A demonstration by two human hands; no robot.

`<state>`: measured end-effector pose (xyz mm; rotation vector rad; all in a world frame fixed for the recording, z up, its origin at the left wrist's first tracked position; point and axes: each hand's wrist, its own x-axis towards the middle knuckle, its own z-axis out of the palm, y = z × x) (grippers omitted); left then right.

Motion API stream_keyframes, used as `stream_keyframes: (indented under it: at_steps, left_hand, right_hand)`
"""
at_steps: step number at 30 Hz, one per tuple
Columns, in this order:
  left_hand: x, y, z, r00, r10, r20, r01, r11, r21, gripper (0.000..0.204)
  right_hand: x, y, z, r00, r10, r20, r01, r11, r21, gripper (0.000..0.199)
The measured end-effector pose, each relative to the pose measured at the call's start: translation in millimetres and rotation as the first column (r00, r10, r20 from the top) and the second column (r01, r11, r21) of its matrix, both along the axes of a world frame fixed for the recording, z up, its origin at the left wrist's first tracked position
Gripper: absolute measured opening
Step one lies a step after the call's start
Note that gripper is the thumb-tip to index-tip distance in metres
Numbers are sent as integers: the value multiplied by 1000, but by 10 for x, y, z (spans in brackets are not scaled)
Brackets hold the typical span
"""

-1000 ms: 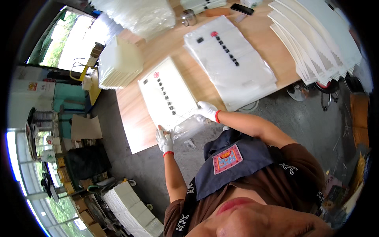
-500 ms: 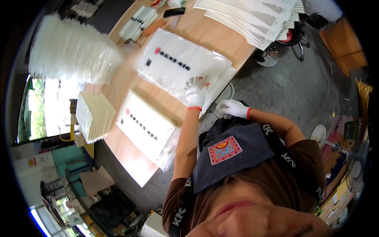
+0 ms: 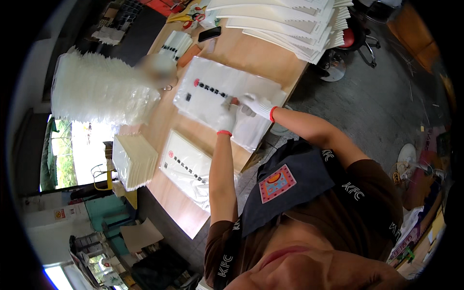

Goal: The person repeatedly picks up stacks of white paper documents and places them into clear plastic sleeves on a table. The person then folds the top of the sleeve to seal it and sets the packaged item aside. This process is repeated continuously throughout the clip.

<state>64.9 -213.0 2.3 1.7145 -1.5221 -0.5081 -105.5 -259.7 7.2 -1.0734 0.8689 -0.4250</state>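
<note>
A stack of clear printed plastic bags (image 3: 203, 107) lies across the wooden table in front of me. Over its near right part, my left hand (image 3: 227, 118) rests in a white glove with a red cuff; its fingers are smeared and partly hidden. From the right, my right hand (image 3: 258, 105), gloved the same way, meets the left fingertips above the bags. Its fingers are bent inward, and whatever they hold is too small to make out. Nearer to me, a stack of cream printed sheets (image 3: 186, 157) lies partly behind my left forearm.
A tall pile of clear plastic packets (image 3: 101, 89) stands at the left, above a stack of cream boards (image 3: 133, 162). Fanned white sheets (image 3: 290, 21) cover the far right. A phone (image 3: 209, 34) and scissors (image 3: 195, 17) lie at the back. A wheeled stool (image 3: 355, 43) stands beyond the table.
My right hand has come up from my lap to the bags and joined the left. My left hand has shifted slightly left, its fingers now less spread. The view has turned a little.
</note>
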Motion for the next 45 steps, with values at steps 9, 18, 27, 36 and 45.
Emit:
stream_keyframes:
  at_steps: [9,18,27,36,45]
  left_hand:
    - [-146,-23,1230,737,-21,-675,39,999,12,39]
    - [-1947,798,1652,815,-571,102,580,805,-123,29]
    - [-1116,193,891,979,-138,151,167,966,-199,32]
    - [-1319,-514,1624,944,-228,-239,217,974,-71,33]
    - [-1539,-1002,2391,307,-97,-947,307,952,2,38]
  right_hand:
    - [-607,-31,210,876,56,-478,-450,446,-773,40]
    - [-941,386,590,953,117,-279,-288,633,-719,28]
    - [-1782,-117,1599,942,67,-329,-334,78,-939,16]
    - [-2812,-1201,2698,801,-514,-307,-539,-396,-743,31]
    - [-1985,-398,2982,888,-369,-273,-459,-684,-567,29]
